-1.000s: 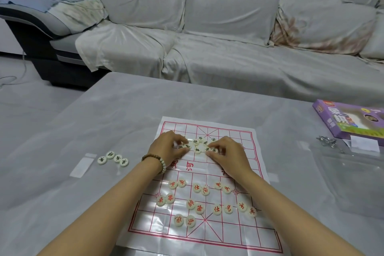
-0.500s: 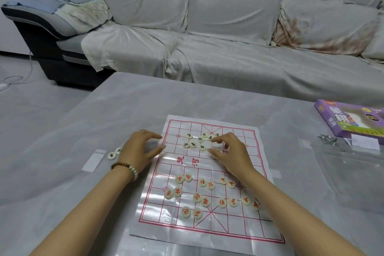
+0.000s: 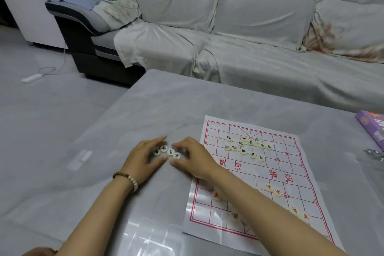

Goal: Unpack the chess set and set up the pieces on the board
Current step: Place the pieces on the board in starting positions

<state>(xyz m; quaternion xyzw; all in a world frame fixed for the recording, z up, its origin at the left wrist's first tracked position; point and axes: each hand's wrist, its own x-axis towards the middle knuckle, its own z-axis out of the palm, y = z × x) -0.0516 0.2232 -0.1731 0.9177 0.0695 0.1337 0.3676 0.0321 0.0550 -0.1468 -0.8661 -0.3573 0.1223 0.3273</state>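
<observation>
Corralling stray pieces (image 3: 168,151) | my left hand (image 3: 145,159), right hand (image 3: 194,161) cupped loosely around them, pinching nothing | bound for the board (image 3: 288,170)

Left grip (image 3: 145,158) flat-fingered, right grip (image 3: 193,160) fingers bent, fingertips nearly meeting

A grey table (image 3: 166,100) fills the lower frame. On it lie a red-lined board sheet (image 3: 259,174) at right, four loose pieces (image 3: 170,151) at centre, a clear strip (image 3: 82,158) left of them, and a purple box (image 3: 372,129) at the right edge.
</observation>
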